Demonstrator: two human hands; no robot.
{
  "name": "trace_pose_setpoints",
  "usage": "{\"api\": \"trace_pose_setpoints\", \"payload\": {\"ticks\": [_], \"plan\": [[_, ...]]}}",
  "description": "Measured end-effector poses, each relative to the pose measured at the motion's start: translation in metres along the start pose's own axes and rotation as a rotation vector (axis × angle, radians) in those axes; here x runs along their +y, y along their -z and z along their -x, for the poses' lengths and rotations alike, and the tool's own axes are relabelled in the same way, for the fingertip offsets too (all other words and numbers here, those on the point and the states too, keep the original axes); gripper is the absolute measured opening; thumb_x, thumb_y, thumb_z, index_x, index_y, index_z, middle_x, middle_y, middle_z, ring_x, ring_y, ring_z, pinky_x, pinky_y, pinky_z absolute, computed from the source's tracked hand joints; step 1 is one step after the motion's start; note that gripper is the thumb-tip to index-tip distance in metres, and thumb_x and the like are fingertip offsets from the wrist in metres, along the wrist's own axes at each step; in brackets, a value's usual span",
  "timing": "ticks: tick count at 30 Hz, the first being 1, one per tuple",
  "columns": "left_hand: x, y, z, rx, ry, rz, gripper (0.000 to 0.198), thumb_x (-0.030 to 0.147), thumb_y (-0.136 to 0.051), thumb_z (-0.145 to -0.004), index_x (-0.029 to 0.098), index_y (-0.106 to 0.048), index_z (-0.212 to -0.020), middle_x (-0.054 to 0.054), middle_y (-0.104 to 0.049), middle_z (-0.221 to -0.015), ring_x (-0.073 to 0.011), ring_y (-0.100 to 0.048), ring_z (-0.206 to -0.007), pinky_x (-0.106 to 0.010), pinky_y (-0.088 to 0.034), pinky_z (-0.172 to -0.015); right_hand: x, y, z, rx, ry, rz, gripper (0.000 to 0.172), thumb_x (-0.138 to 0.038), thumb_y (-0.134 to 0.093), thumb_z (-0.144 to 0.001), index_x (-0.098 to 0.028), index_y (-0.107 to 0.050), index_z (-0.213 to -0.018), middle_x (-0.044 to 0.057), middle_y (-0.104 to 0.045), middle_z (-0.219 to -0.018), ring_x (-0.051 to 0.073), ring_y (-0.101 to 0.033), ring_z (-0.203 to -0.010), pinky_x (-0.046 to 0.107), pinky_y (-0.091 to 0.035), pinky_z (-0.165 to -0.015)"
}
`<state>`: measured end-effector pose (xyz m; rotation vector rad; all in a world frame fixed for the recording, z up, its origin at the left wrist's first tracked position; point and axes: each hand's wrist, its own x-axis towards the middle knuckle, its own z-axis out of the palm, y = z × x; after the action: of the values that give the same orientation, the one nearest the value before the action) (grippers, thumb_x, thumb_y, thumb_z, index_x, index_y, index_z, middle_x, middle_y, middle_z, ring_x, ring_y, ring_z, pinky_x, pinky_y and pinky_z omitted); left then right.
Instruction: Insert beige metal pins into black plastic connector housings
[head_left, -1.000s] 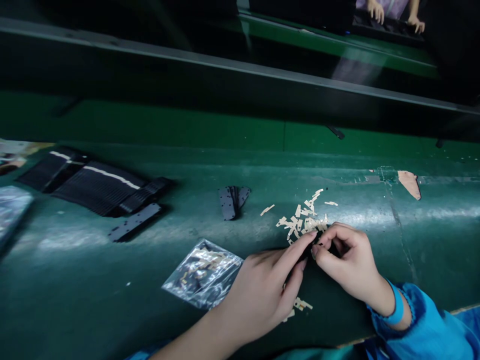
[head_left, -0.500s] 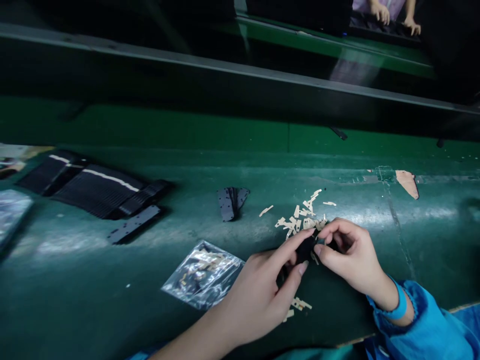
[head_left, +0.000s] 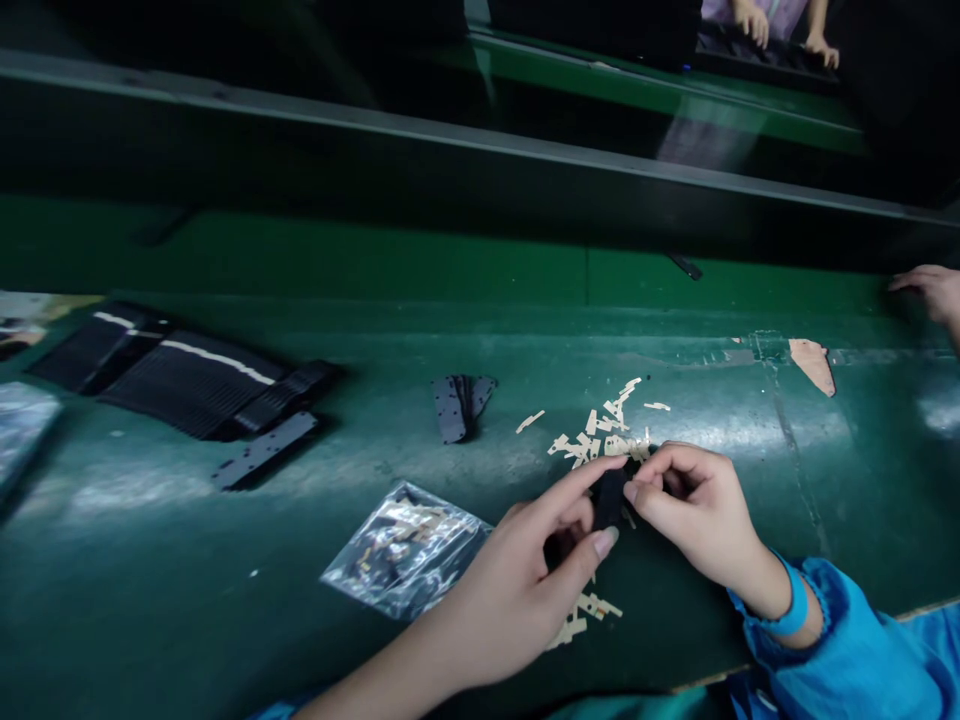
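Observation:
A small flat black part (head_left: 610,497) is held between the thumb and index finger of my left hand (head_left: 525,570). My right hand (head_left: 694,505) has its thumb and index finger pinched together at the right edge of that part; whatever is between those fingertips is hidden. Small cream-coloured strips (head_left: 592,437) lie scattered just beyond my hands. More cream strips (head_left: 596,606) lie nearer me, partly behind my left hand. A clear plastic bag (head_left: 405,550) with similar small pieces lies left of my left wrist.
Dark perforated plates (head_left: 454,408) lie fanned out mid-table. Rows of black plates (head_left: 187,380) lie at left, a single plate (head_left: 266,450) before them. A pinkish scrap (head_left: 812,366) is at right. A dark ledge (head_left: 450,190) crosses the back. Another person's hand (head_left: 934,290) reaches in at right.
Another person's hand has come into view at the right edge. My right fingertips have closed in on the black part, and more of its face now shows. Other things look unmoved.

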<state>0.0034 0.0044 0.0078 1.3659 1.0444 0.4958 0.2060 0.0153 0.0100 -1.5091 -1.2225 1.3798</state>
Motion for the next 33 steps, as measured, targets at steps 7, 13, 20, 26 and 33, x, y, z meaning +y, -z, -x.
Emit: {"api": "trace_pose_setpoints", "payload": {"ticks": [7,13,20,26,33], "plan": [[-0.002,0.000,-0.003,-0.023,0.077,0.220,0.062,0.033,-0.058,-0.101,0.023,-0.042,-0.160,0.001,-0.066,-0.078,-0.0188,-0.062,-0.074,-0.032,-0.050,-0.071,-0.004,0.002,-0.004,-0.066,-0.050,-0.094,0.014,-0.029,-0.081,-0.076,-0.019,-0.072,-0.076,-0.006,-0.053,-0.058,0.010,-0.039,-0.053,0.025,-0.029,-0.051],[-0.002,0.003,-0.001,-0.094,0.083,0.394,0.063,0.036,-0.064,-0.101,0.027,-0.043,-0.160,0.001,-0.064,-0.081,-0.0180,-0.062,-0.075,-0.030,-0.052,-0.069,0.003,0.002,-0.002,-0.221,-0.083,-0.152,0.027,-0.033,-0.086,-0.078,-0.018,-0.066,-0.069,-0.007,-0.049,-0.056,0.009,-0.035,-0.053,0.025,-0.026,-0.050],[-0.013,0.011,-0.008,-0.337,0.181,0.761,0.074,0.042,-0.081,-0.091,0.030,-0.050,-0.157,0.000,-0.064,-0.085,-0.0114,-0.061,-0.067,-0.023,-0.051,-0.064,0.000,0.009,-0.004,-0.407,-0.111,-0.353,0.034,-0.041,-0.090,-0.077,-0.017,-0.066,-0.073,-0.001,-0.062,-0.071,0.010,-0.046,-0.061,0.025,-0.038,-0.057],[-0.017,0.012,-0.007,-0.369,0.204,0.784,0.078,0.039,-0.082,-0.091,0.034,-0.046,-0.159,0.000,-0.064,-0.084,-0.0110,-0.060,-0.064,-0.020,-0.047,-0.056,-0.002,0.013,-0.007,-0.397,-0.033,-0.262,0.038,-0.050,-0.088,-0.078,-0.018,-0.068,-0.072,-0.005,-0.054,-0.064,0.009,-0.038,-0.054,0.024,-0.032,-0.050],[-0.012,0.012,-0.009,-0.338,0.156,0.713,0.086,0.040,-0.078,-0.092,0.030,-0.034,-0.165,0.002,-0.062,-0.079,-0.0084,-0.049,-0.056,-0.021,-0.041,-0.054,-0.001,0.009,-0.009,-0.385,-0.040,-0.187,0.048,-0.063,-0.085,-0.075,-0.019,-0.066,-0.074,-0.005,-0.051,-0.061,0.010,-0.039,-0.057,0.025,-0.033,-0.052]]}}
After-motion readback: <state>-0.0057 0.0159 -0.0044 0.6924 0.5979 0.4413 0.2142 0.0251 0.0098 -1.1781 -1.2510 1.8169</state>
